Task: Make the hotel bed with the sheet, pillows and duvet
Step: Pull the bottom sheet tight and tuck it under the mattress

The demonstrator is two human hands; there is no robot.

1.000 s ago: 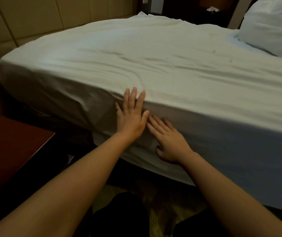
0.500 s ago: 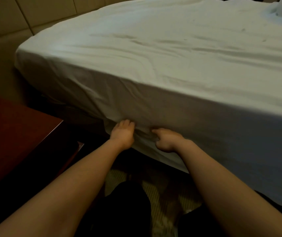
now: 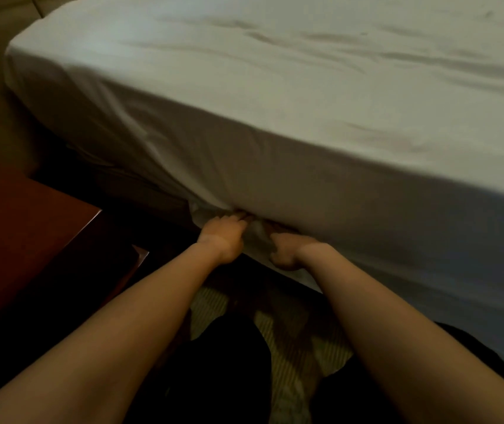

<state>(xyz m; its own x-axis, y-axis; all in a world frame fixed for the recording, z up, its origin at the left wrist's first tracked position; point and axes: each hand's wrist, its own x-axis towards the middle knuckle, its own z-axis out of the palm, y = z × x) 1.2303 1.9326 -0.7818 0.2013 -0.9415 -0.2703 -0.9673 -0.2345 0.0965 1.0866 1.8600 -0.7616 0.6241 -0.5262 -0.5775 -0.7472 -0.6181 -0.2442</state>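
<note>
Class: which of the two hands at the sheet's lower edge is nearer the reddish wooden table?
The left hand; the right hand grips the sheet farther from the table.

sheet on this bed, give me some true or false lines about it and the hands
1. The left hand and right hand meet at the bottom edge of the sheet. True.
2. The left hand lies flat on top of the sheet. False: it is low on the hanging side, with its fingers curled into the cloth.
3. Cloth is bunched between the two hands. True.
4. The sheet's top is perfectly smooth. False: several creases run across it.
5. A reddish wooden table stands to the left of the arms. True.
</note>
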